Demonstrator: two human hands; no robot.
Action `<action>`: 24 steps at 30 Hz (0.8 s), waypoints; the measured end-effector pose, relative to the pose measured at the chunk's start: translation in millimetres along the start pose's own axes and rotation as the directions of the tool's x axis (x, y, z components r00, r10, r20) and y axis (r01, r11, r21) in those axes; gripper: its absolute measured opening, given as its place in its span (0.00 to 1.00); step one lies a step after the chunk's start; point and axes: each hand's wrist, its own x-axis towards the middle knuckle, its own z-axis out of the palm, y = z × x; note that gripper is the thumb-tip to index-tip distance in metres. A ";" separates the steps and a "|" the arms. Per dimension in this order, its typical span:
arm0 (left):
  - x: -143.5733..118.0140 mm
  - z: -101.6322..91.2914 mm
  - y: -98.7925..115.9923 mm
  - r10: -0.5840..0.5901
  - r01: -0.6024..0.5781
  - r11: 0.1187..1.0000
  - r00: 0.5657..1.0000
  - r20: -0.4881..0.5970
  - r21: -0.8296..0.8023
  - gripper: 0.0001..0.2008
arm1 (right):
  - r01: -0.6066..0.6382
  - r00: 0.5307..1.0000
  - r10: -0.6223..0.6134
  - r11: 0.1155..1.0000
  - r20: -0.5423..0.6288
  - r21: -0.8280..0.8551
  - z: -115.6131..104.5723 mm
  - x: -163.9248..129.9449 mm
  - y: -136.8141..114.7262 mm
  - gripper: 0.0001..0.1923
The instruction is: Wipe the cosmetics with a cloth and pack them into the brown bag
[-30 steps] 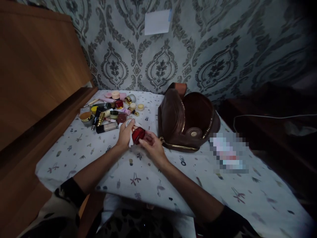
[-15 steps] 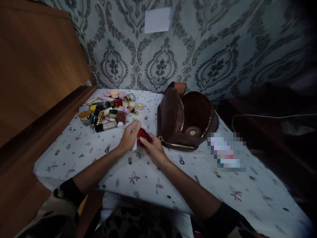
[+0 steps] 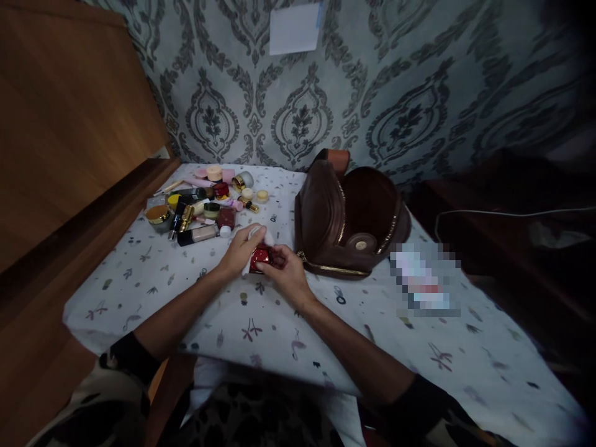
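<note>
A small red glossy bottle (image 3: 259, 257) lies between both hands above the patterned white tablecloth (image 3: 261, 323). My left hand (image 3: 239, 248) presses a white tissue (image 3: 254, 236) against the bottle. The fingers of my right hand (image 3: 285, 270) grip the bottle from the right. Just to the right stands an open brown leather bag (image 3: 354, 217) with gold zips.
A cluster of several cosmetic jars, tubes and lipsticks (image 3: 205, 208) lies at the far left of the table. A wooden headboard (image 3: 69, 155) rises on the left. A blurred packet (image 3: 426, 279) lies right of the bag. Patterned wallpaper with a white note (image 3: 294, 28) is behind.
The red bottle has turned and sunk lower between my hands, with less of it showing. My left hand with the tissue has shifted slightly right over it.
</note>
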 end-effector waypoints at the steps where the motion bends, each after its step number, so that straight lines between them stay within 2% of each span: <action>1: -0.4 0.1 0.2 0.005 -0.007 0.999 0.999 0.049 0.039 0.22 | 0.027 1.000 -0.027 0.999 0.005 -0.033 -1.0 -0.2 0.6 0.25; 3: -0.3 -0.2 0.1 0.007 -0.013 0.997 0.997 0.080 0.077 0.22 | 0.086 0.996 -0.084 0.989 0.020 -0.120 -2.3 -1.1 1.8 0.23; 5: 0.7 -0.9 -0.4 -0.011 0.008 0.998 0.999 0.050 0.065 0.23 | 0.139 0.990 -0.135 0.968 0.034 -0.210 -2.5 -3.0 2.1 0.22; 10: 3.3 -2.4 0.3 -0.165 0.158 0.982 0.985 -0.059 -0.107 0.25 | 0.252 0.968 -0.239 0.902 0.082 -0.351 -0.4 -9.8 -2.8 0.22; 12: 3.9 -2.3 0.8 -0.226 0.208 0.961 0.971 -0.080 -0.180 0.24 | 0.256 0.966 -0.253 0.894 0.058 -0.367 0.3 -11.6 -3.7 0.23; 14: 4.4 -2.1 0.8 -0.251 0.226 0.948 0.964 -0.089 -0.225 0.25 | 0.209 0.976 -0.218 0.911 0.015 -0.355 0.4 -11.8 -2.0 0.25; 16: 4.8 -2.2 0.6 -0.210 0.176 0.954 0.970 -0.122 -0.241 0.25 | 0.143 0.989 -0.148 0.940 0.007 -0.308 0.5 -10.6 1.6 0.26; 20: 2.7 -1.8 1.5 -0.051 0.020 0.985 0.983 -0.179 -0.172 0.25 | 0.077 0.995 -0.063 0.978 0.080 -0.196 0.9 -5.7 7.9 0.24; 24: -5.6 3.0 6.3 -0.022 0.021 0.999 1.000 -0.016 -0.045 0.22 | 0.075 0.997 -0.073 0.968 0.016 -0.239 -0.7 -1.5 7.2 0.22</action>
